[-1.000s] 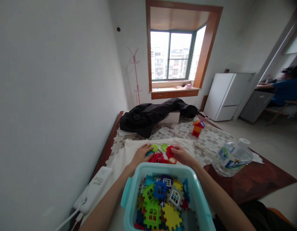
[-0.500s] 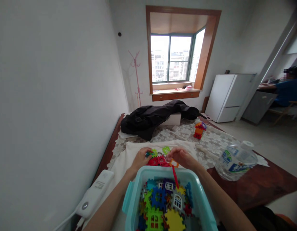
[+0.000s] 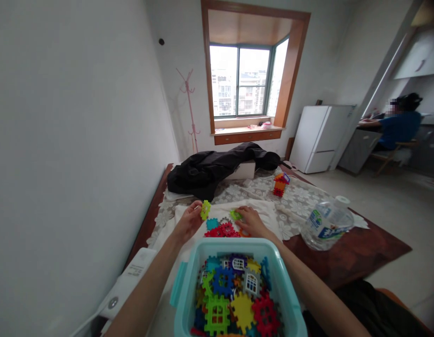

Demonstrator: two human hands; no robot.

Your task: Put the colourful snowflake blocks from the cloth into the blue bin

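Holds a lime-green piece (image 3: 205,210) in the left hand (image 3: 188,221), pinched above the white cloth (image 3: 220,206) on the brown counter (image 3: 353,255). Touches a second green piece (image 3: 235,215), lying on that cloth, with the right hand (image 3: 252,222); cannot tell whether closed on it. Has a turquoise bin (image 3: 234,242) of coloured pieces (image 3: 243,311) close in front. Faces a lace cover (image 3: 296,203), black garment (image 3: 217,166) and clear bottle (image 3: 327,225), then a wood-framed window (image 3: 253,79) and white fridge (image 3: 317,135) beyond.
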